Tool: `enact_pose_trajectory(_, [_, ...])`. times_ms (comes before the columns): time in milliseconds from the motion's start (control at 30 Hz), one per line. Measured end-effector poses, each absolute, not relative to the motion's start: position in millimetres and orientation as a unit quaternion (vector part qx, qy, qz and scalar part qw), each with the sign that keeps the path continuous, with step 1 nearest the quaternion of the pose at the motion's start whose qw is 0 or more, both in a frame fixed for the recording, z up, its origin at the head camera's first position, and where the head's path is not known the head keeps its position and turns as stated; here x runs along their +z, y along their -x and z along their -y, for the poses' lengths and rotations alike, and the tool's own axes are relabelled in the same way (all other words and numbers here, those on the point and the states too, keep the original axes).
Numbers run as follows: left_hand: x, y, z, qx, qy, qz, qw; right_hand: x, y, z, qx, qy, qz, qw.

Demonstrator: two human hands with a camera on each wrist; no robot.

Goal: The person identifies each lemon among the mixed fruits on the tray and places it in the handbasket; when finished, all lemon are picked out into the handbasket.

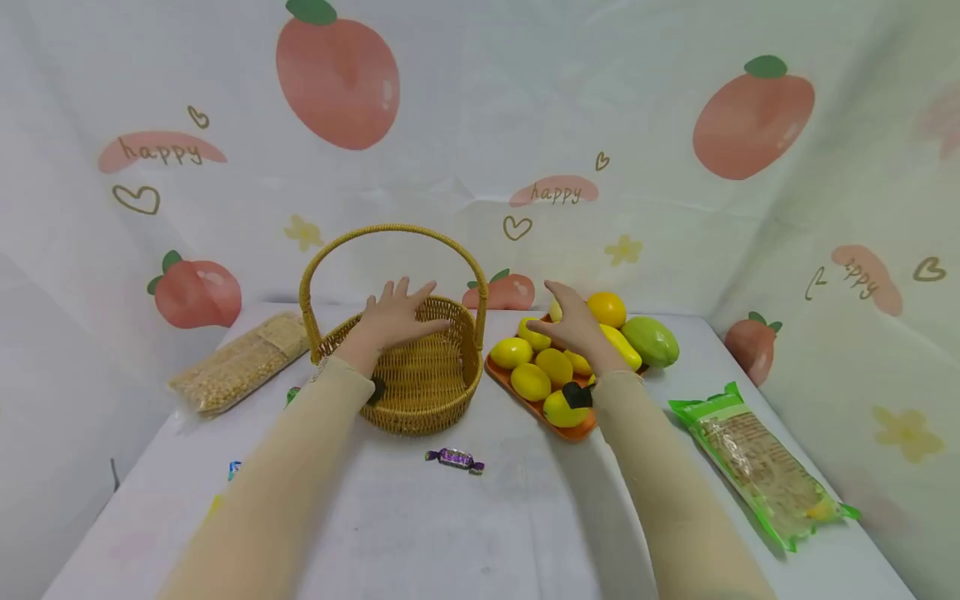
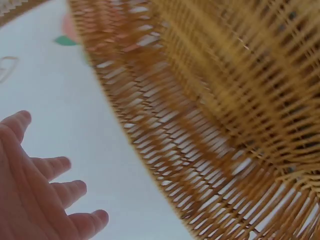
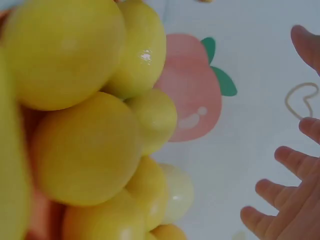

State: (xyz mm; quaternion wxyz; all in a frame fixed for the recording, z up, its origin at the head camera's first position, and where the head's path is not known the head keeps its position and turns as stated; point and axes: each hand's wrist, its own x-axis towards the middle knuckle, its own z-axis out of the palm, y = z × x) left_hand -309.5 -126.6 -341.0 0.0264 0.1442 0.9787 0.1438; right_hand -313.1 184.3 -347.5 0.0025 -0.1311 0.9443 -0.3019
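Observation:
My left hand [image 1: 392,318] is held over the left part of a wicker basket [image 1: 427,383] with a tall arched handle, fingers spread and nothing in it. In the left wrist view its fingers are apart from the basket's woven wall [image 2: 150,120]. My right hand [image 1: 579,327] hovers over an orange-brown tray [image 1: 536,407] heaped with yellow fruit, among them a lemon [image 1: 512,353]. Its fingers are spread too and hold nothing. In the right wrist view the hand stands apart from the round yellow fruit [image 3: 85,150]. The right forearm and hand hide part of the tray.
A green mango-like fruit [image 1: 651,342] lies right of the tray. A purple-wrapped candy [image 1: 455,459] is in front of the basket. At the left lies a clear bag of beans or grains [image 1: 240,364], at the right a green-edged food packet [image 1: 765,467]. A patterned cloth hangs behind.

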Motion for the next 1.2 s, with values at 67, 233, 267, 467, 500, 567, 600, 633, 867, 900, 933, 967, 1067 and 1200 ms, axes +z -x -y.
enact_pose_trajectory(67, [-336.9, 300.8, 130.8, 0.169, -0.162, -0.972, 0.01, -350.1, 303.8, -192.1, -0.351, 0.116, -0.929, 0.012])
enact_pose_trajectory(233, [-329.9, 273.8, 141.3, 0.217, -0.18, -0.959, -0.016, -361.3, 283.8, -210.4, -0.407, 0.077, -0.91, 0.023])
enact_pose_trajectory(267, [-329.1, 268.2, 143.2, 0.223, -0.181, -0.958, -0.021, -364.0, 280.3, -213.4, -0.414, 0.072, -0.907, 0.022])
enact_pose_trajectory(467, [-335.8, 238.7, 154.3, 0.284, -0.185, -0.94, -0.05, -378.0, 260.3, -224.8, -0.453, 0.07, -0.889, 0.008])
enact_pose_trajectory(500, [-338.4, 234.1, 155.8, 0.296, -0.186, -0.936, -0.055, -379.5, 257.4, -225.6, -0.461, 0.07, -0.884, 0.005])
enact_pose_trajectory(567, [-345.2, 225.2, 158.6, 0.319, -0.185, -0.927, -0.067, -381.9, 251.5, -226.8, -0.48, 0.069, -0.875, 0.002])
enact_pose_trajectory(600, [-349.0, 220.4, 159.7, 0.331, -0.183, -0.923, -0.076, -383.2, 248.7, -227.0, -0.488, 0.069, -0.87, 0.0])
enact_pose_trajectory(633, [-353.3, 215.4, 161.0, 0.345, -0.18, -0.917, -0.086, -384.6, 245.9, -227.1, -0.496, 0.068, -0.866, -0.002])
enact_pose_trajectory(867, [-383.1, 188.7, 164.9, 0.466, -0.127, -0.857, -0.18, -398.6, 234.0, -232.3, -0.538, 0.077, -0.839, -0.02])
enact_pose_trajectory(900, [-387.1, 185.2, 165.6, 0.484, -0.118, -0.845, -0.194, -402.8, 231.7, -232.4, -0.545, 0.076, -0.835, -0.02])
enact_pose_trajectory(933, [-390.5, 181.6, 166.5, 0.503, -0.109, -0.831, -0.211, -407.1, 228.9, -232.0, -0.554, 0.074, -0.829, -0.02])
enact_pose_trajectory(967, [-392.9, 177.9, 167.1, 0.517, -0.099, -0.818, -0.23, -411.9, 225.7, -230.9, -0.565, 0.07, -0.822, -0.022])
enact_pose_trajectory(1067, [-398.0, 171.5, 168.8, 0.556, -0.06, -0.777, -0.287, -428.6, 218.5, -228.3, -0.601, 0.067, -0.796, -0.026])
enact_pose_trajectory(1200, [-404.1, 176.6, 170.3, 0.592, -0.041, -0.708, -0.384, -440.4, 218.3, -229.0, -0.614, 0.06, -0.787, -0.022])
